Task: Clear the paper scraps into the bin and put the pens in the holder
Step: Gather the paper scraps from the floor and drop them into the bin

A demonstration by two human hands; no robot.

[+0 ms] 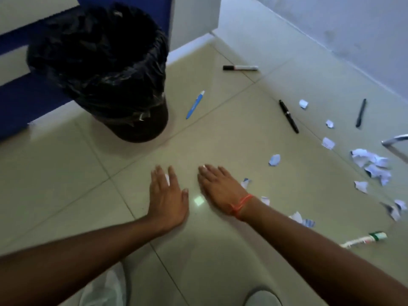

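Note:
Both of my hands hover flat, palms down, over the tiled floor. My left hand (167, 195) has its fingers stretched out, and a small white scrap (167, 178) shows between two of them. My right hand (218, 186), with an orange thread at the wrist, holds nothing. The bin (106, 69) with a black liner stands at the far left. A blue pen (195, 104), a black-capped marker (240, 67), a black pen (288, 116), a dark pen (361, 113) and a green-capped marker (364, 239) lie scattered. Several paper scraps (371, 164) lie to the right, one (274, 160) near my right fingertips. No holder is in view.
A metal chair leg (395, 140) juts in at the right edge. A pale wall (331, 29) runs along the back right. Blue and white furniture (26, 96) stands behind the bin. My feet (262, 299) in pale covers show at the bottom.

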